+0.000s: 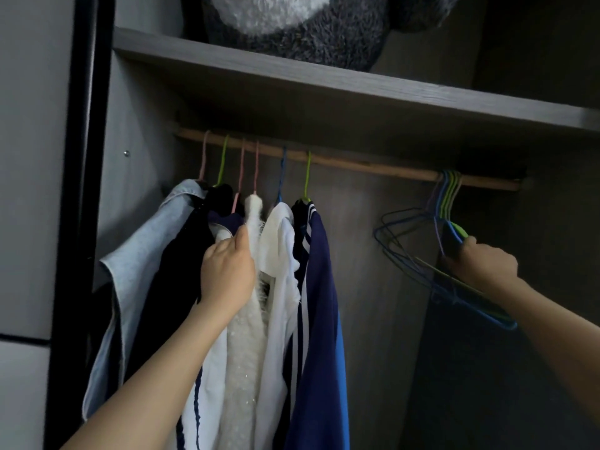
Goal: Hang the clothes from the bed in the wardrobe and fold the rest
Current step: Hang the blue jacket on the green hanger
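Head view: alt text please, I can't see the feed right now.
Right hand grips a bunch of empty hangers hooked at the rod's right end; left hand grips the clothes hung at its left. A grey plush toy sits on the shelf above.

Both your bare arms reach up and forward. Your left arm comes in from the bottom left. Your left hand (227, 271) has its back to you, thumb pointing up, with its fingertips tucked out of sight by the white fluffy top (246, 336). Your right arm stretches out from the right edge. Your right hand (483, 264) curls its fingers round a bunch of thin blue and green wire hangers (458, 229).
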Demonstrator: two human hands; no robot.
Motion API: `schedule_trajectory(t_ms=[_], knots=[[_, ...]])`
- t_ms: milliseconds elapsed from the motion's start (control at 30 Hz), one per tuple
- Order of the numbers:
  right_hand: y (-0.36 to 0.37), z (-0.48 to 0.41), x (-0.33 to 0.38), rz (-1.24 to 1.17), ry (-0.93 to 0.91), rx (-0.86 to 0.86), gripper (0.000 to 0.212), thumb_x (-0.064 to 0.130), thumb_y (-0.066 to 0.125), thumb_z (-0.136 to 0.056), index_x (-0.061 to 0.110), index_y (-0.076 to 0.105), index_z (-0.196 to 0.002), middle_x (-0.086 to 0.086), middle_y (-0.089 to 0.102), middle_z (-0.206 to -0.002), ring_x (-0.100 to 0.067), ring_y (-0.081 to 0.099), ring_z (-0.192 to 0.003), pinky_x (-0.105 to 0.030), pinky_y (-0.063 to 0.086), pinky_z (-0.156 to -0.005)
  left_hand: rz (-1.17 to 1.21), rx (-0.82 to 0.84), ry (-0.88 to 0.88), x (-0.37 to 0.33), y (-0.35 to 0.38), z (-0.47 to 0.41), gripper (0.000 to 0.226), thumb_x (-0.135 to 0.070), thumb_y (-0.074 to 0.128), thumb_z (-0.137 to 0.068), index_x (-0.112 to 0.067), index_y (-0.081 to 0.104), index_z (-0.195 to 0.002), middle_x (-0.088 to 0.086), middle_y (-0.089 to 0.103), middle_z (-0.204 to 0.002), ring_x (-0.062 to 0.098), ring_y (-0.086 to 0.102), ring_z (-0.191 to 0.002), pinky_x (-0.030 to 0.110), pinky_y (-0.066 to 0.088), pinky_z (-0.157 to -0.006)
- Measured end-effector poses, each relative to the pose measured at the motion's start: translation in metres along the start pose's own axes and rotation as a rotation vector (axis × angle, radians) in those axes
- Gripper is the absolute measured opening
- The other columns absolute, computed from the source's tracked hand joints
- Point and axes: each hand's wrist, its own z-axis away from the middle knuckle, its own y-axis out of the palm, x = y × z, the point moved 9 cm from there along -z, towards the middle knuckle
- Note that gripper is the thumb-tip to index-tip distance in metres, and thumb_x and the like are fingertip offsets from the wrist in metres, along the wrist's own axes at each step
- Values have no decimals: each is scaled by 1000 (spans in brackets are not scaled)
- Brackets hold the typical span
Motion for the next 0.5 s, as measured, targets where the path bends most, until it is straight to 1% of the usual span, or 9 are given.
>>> schedule_trajectory(t_ms=[33, 100, 167, 233, 300, 333, 367, 433, 500], knots=[[5, 0, 2, 28, 8, 10, 28, 38, 47, -95, 11, 49, -100, -6, 60, -87, -25, 60, -78, -35, 48, -70, 15, -2, 3, 2, -1, 0, 51, 1, 44, -88, 5, 36, -138, 24, 61, -115, 35, 55, -106, 40, 36, -92], [12, 1, 5, 44, 25, -18, 38, 49, 41, -95, 12, 51, -89, -6, 61, -83, -24, 61, -75, -33, 48, -66, 42, -9, 17, 2, -3, 1, 49, 4, 45, -86, 7, 40, -135, 26, 62, -109, 37, 57, -101, 40, 38, -89], [20, 4, 7, -21, 79, -11, 50, 57, 36, -93, 10, 50, -91, -10, 63, -87, -26, 61, -77, -32, 45, -63, 70, -18, 27, 3, -4, 1, 48, 5, 47, -85, 9, 42, -133, 27, 63, -106, 37, 58, -99, 40, 39, -88], [35, 8, 5, -135, 154, 75, 44, 50, 42, -94, 7, 50, -101, -15, 62, -97, -30, 60, -86, -35, 45, -69, 66, -21, 31, 3, -5, 1, 49, 4, 47, -85, 8, 41, -133, 26, 63, -106, 37, 58, -100, 41, 38, -89], [49, 10, 3, -342, 214, 148, 27, 30, 49, -95, 4, 52, -101, -16, 60, -90, -32, 59, -83, -40, 47, -74, 72, -22, 27, 4, -7, 1, 49, 3, 46, -86, 7, 40, -135, 25, 63, -107, 36, 57, -102, 41, 37, -90], [51, 11, 5, -416, 216, 150, 21, 22, 48, -96, 2, 54, -100, -16, 58, -87, -32, 57, -81, -40, 46, -74, 72, -19, 23, 4, -7, 1, 49, 2, 45, -87, 6, 39, -136, 23, 62, -108, 35, 56, -103, 41, 36, -91], [49, 11, 8, -457, 199, 119, 17, 18, 46, -96, 2, 53, -97, -18, 58, -88, -32, 56, -82, -38, 43, -73, 70, -19, 19, 5, -8, 1, 50, 1, 44, -88, 5, 38, -137, 22, 62, -109, 34, 55, -105, 40, 35, -92], [36, 12, 14, -508, 175, -1, 16, 19, 42, -98, 8, 50, -92, -23, 58, -98, -36, 55, -89, -36, 39, -72, 80, -29, 21, 6, -8, 2, 49, 2, 44, -87, 5, 39, -136, 22, 62, -108, 33, 56, -104, 40, 35, -92], [21, 16, 16, -573, 178, -108, 22, 23, 39, -99, 7, 51, -92, -26, 59, -101, -40, 56, -92, -38, 39, -72, 108, -61, 37, 5, -11, 3, 47, 8, 49, -83, 10, 46, -129, 25, 65, -98, 36, 60, -96, 42, 40, -87]])
